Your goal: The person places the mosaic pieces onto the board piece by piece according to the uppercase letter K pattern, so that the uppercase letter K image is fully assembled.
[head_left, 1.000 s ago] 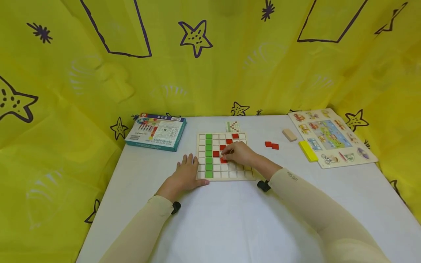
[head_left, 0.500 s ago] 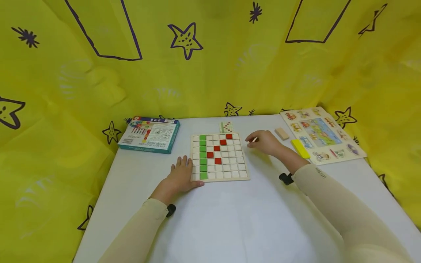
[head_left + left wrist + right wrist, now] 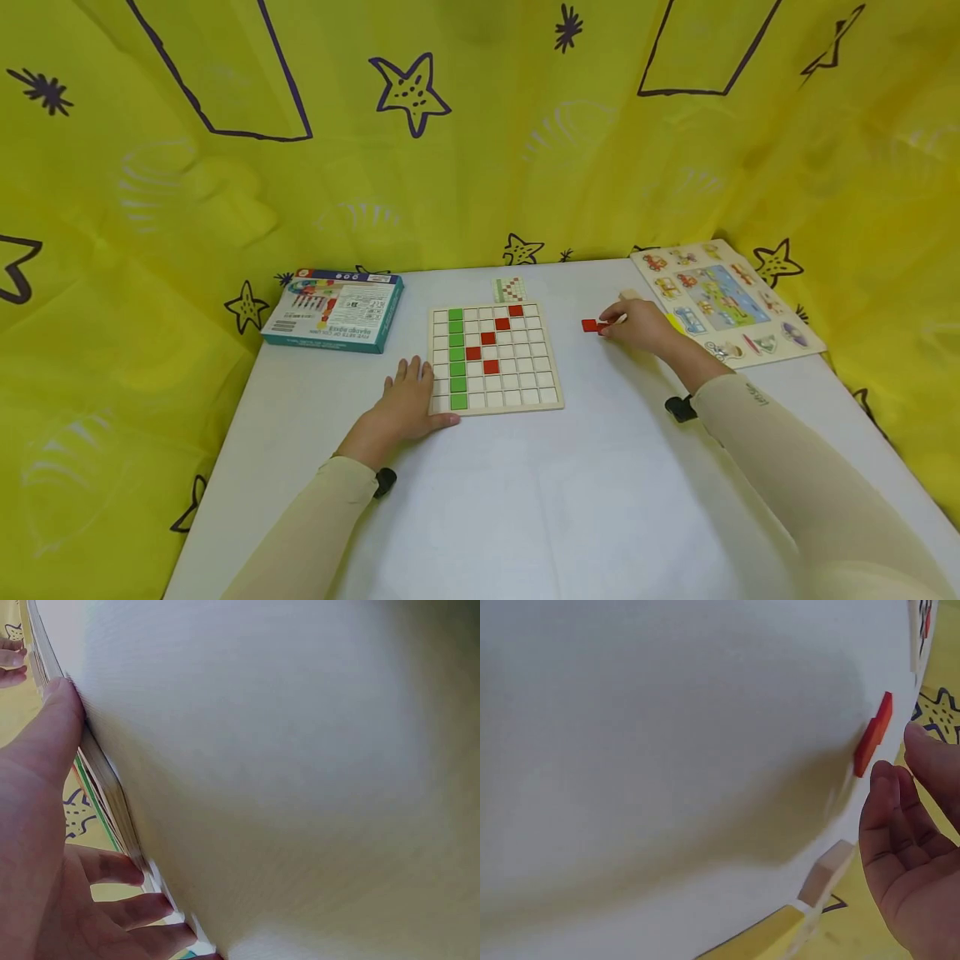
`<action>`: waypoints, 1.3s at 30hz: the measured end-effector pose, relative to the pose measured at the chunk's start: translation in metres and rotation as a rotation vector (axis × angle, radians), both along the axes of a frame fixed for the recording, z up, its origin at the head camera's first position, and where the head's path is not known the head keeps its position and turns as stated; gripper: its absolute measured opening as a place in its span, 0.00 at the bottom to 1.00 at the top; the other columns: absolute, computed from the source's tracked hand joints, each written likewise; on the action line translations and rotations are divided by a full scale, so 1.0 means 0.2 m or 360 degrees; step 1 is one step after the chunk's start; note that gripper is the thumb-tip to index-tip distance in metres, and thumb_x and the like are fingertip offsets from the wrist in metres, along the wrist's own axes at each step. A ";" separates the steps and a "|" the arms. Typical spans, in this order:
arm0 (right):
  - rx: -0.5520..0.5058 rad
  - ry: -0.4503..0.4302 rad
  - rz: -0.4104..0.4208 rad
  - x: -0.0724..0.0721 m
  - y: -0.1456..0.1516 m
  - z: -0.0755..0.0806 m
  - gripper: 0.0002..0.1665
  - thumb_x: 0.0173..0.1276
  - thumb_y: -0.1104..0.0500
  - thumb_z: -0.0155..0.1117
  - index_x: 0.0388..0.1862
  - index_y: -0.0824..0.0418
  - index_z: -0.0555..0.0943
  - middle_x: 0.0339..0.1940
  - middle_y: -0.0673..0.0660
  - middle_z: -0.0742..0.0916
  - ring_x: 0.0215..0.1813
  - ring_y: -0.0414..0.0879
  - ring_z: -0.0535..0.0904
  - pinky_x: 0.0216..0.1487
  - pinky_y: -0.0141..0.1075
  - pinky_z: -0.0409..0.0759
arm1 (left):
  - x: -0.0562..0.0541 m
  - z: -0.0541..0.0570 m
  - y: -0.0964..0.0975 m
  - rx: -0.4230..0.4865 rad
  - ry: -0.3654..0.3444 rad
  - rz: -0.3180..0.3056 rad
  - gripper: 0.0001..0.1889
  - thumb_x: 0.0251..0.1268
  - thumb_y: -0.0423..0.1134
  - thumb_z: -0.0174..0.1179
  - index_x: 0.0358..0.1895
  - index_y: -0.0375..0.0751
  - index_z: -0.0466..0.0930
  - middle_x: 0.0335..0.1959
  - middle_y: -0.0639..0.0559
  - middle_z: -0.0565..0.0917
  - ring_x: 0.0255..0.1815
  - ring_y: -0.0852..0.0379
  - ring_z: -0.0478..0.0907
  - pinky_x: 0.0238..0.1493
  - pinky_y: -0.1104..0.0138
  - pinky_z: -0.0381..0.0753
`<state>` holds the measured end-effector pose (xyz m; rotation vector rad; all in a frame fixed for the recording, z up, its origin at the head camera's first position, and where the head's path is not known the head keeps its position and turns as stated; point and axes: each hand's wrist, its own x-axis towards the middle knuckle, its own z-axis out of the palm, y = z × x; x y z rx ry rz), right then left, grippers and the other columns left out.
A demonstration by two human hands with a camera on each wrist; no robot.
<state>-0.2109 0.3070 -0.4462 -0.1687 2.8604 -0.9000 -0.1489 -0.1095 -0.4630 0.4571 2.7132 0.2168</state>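
Note:
A wooden grid board (image 3: 497, 410) lies on the white table, with green tiles (image 3: 457, 340) down one column and several red tiles (image 3: 491, 367) in its cells. My left hand (image 3: 408, 406) rests at the board's lower left corner, fingers spread along the left edge and thumb (image 3: 60, 724) along the near edge. To the right of the board, my right hand (image 3: 637, 326) hovers at two loose red tiles (image 3: 590, 326). In the right wrist view a gap shows between thumb and fingers, with nothing held, and the red tiles (image 3: 874, 735) lie just beyond the fingertips.
A small pattern card (image 3: 510, 289) lies behind the board. At the left is a teal-edged box (image 3: 330, 312). A picture puzzle board (image 3: 731, 300), a wooden block (image 3: 825, 874) and a yellow block (image 3: 761, 937) lie at the right. A yellow curtain (image 3: 465, 183) hangs behind.
My right hand has left a red tile in the board and moved right to the loose red tiles. My left hand stays at the board's corner. The head view has shifted slightly.

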 end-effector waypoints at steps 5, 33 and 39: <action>0.0009 -0.0021 -0.0018 0.00 0.01 -0.03 0.18 0.68 0.61 0.69 0.54 0.70 0.83 0.49 0.67 0.85 0.49 0.59 0.77 0.51 0.49 0.74 | 0.00 -0.01 -0.01 0.0009 0.0013 -0.0012 0.60 0.60 0.70 0.62 0.79 0.27 0.47 0.80 0.29 0.46 0.80 0.31 0.39 0.74 0.39 0.51; -0.0217 0.0036 -0.0165 0.12 -0.09 -0.06 0.11 0.69 0.62 0.70 0.47 0.67 0.86 0.46 0.64 0.87 0.45 0.56 0.80 0.43 0.36 0.76 | 0.00 0.00 -0.01 0.0021 -0.0007 -0.0005 0.59 0.60 0.70 0.62 0.79 0.27 0.47 0.80 0.30 0.46 0.80 0.31 0.39 0.74 0.39 0.50; -0.0282 0.0039 -0.0044 0.15 -0.26 -0.05 0.08 0.65 0.63 0.73 0.42 0.64 0.88 0.43 0.61 0.88 0.43 0.53 0.82 0.41 0.36 0.78 | 0.00 0.00 -0.01 0.0019 -0.0012 -0.0001 0.60 0.60 0.70 0.62 0.79 0.27 0.47 0.80 0.30 0.46 0.80 0.31 0.39 0.74 0.39 0.50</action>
